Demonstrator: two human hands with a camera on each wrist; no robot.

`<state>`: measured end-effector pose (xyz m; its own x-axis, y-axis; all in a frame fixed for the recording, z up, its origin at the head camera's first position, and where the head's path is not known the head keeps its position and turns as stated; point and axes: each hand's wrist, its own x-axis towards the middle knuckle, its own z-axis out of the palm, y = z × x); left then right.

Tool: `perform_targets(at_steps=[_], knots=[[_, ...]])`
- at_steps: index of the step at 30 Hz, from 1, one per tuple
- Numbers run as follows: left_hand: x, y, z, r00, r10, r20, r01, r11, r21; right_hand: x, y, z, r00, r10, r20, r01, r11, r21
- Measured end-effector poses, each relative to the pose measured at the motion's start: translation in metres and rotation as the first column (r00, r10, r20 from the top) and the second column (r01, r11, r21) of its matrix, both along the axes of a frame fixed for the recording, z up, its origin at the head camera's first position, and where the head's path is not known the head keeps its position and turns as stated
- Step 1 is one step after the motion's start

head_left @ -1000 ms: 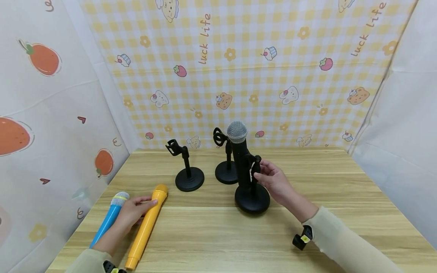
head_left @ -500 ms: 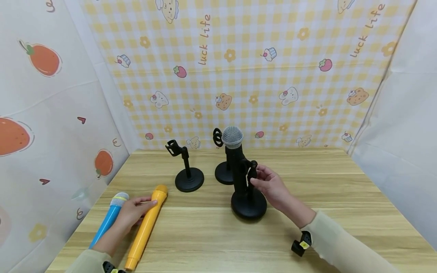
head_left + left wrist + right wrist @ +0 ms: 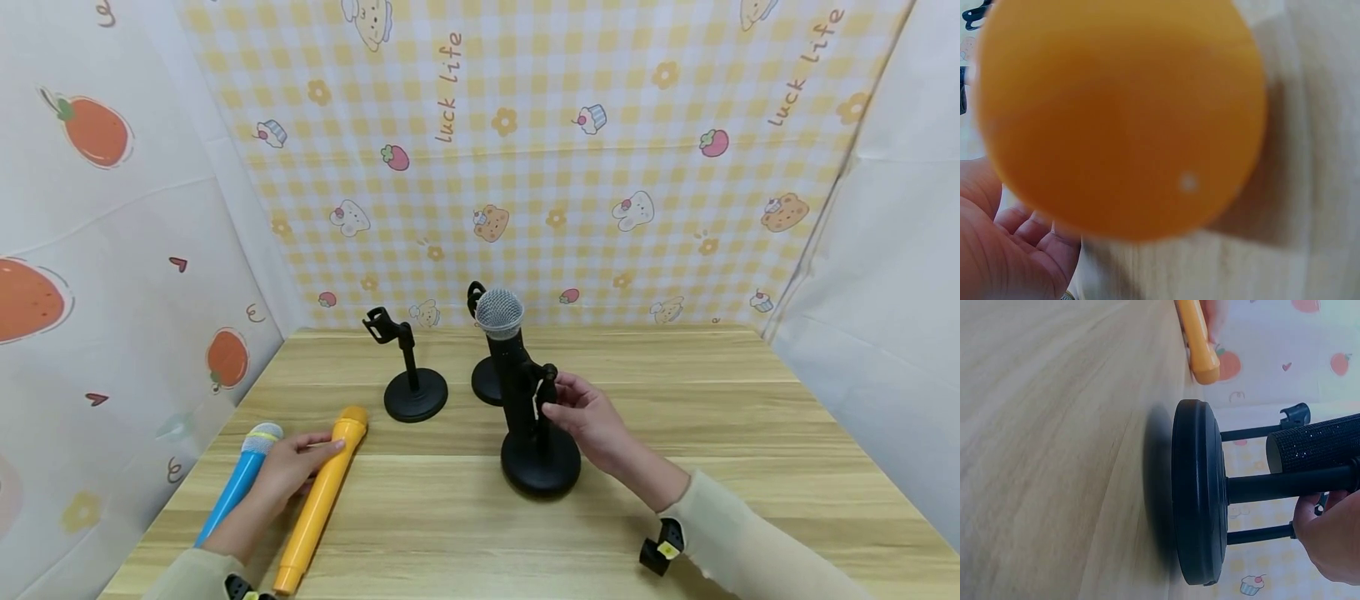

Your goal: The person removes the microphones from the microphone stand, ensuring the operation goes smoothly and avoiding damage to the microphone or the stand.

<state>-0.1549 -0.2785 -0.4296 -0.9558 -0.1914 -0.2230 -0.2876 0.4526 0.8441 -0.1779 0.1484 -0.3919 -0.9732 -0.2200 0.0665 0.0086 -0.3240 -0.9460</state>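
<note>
My right hand (image 3: 596, 421) grips the upright post of a black desktop microphone stand (image 3: 542, 468). Clipped into that stand is a black microphone (image 3: 514, 387) with a silver mesh head, leaning slightly left. In the right wrist view, the round base (image 3: 1196, 494) is tipped on edge by the camera's angle and casts a shadow on the wood beside it. My left hand (image 3: 288, 468) holds an orange microphone (image 3: 318, 508) near its head, the thumb across its top. The orange end fills most of the left wrist view. Beside that hand, partly hidden by the forearm, lies a blue microphone (image 3: 238, 483).
Two more black stands are at the back: one with a bare clip (image 3: 416, 395) on the left, another (image 3: 487, 383) partly behind the black microphone. The wooden table (image 3: 712, 392) meets a yellow checked cloth (image 3: 540, 192) behind and a white cloth (image 3: 135, 333) at left.
My right hand has brought the stand with the black microphone left and toward me, so it now overlaps the rear stand more. My left hand and the orange microphone have stayed put.
</note>
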Motion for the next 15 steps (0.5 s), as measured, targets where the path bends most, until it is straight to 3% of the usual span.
perform_targets(at_steps=[15], knots=[[0.0004,0.0,0.0009,1.0,-0.006,-0.009,0.006,1.0,0.004,0.0014,-0.0057,-0.0038,1.0,0.031,0.005,-0.031,1.0,-0.006]])
